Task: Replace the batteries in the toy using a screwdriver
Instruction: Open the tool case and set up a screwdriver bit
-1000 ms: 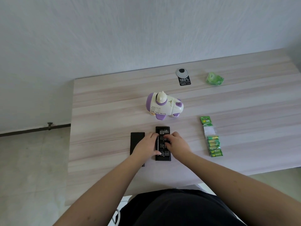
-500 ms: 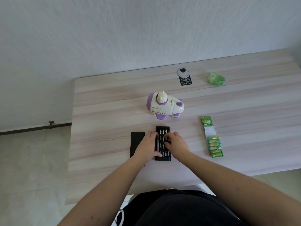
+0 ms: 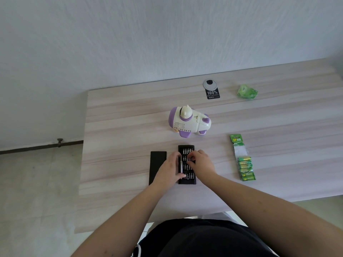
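I see the white and purple toy point(image 3: 189, 121) standing upright on the counter point(image 3: 115, 127), just beyond the open black bit case point(image 3: 186, 165). A slim silver screwdriver point(image 3: 180, 165) lies along the case's left edge, partly hidden. To the right, well apart, a green battery pack point(image 3: 244, 162) lies flat, its upper cells gone and the lower ones still in place.

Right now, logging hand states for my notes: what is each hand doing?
Left hand: holds the silver screwdriver handle at the bit case.
Right hand: fingers curled onto the bits; whether it pinches one cannot be told.
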A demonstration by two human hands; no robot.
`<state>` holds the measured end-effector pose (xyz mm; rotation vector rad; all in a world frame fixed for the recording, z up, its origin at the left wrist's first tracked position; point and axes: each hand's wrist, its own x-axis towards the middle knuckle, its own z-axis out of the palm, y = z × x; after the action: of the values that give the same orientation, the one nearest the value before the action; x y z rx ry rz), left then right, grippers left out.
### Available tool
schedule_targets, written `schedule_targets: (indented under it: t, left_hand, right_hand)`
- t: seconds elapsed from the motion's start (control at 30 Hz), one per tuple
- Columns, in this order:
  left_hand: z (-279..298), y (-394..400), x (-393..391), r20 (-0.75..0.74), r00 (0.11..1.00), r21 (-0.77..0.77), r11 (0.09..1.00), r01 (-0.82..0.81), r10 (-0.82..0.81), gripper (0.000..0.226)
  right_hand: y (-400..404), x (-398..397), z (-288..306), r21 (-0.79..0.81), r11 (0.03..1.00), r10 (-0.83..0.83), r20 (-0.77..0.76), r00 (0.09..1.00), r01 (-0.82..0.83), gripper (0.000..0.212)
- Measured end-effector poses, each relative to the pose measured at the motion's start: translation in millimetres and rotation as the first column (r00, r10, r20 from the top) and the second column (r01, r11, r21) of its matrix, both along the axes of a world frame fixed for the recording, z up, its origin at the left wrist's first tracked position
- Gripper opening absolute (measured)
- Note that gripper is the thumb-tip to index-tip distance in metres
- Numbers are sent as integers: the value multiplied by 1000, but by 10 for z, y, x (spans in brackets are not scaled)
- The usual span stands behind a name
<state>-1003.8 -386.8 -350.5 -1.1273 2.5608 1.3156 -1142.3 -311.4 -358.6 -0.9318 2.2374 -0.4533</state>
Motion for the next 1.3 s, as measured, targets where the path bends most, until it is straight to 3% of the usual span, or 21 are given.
schedule_targets:
  t: [0.4, 0.77, 1.17, 1.3]
  left_hand:
    - [-52, 38, 17, 1, 998, 73, 996, -59, 59, 69]
    - [-91, 41, -6, 6, 998, 69, 996, -58, 58, 70]
    - [-76, 67, -4, 5, 997, 78, 994, -80, 80, 67]
    - [-95, 97, -7, -1, 995, 100, 990, -102, 102, 61]
  right_hand:
    - [-46, -11, 19, -22, 999, 22, -71, 997, -24, 11]
    - [-55, 38, 34, 17, 1000, 5, -106, 994, -4, 21]
    - [-125, 86, 40, 63, 988, -138, -21, 990, 139, 17]
    - [-153, 90, 72, 118, 992, -41, -79, 996, 50, 21]
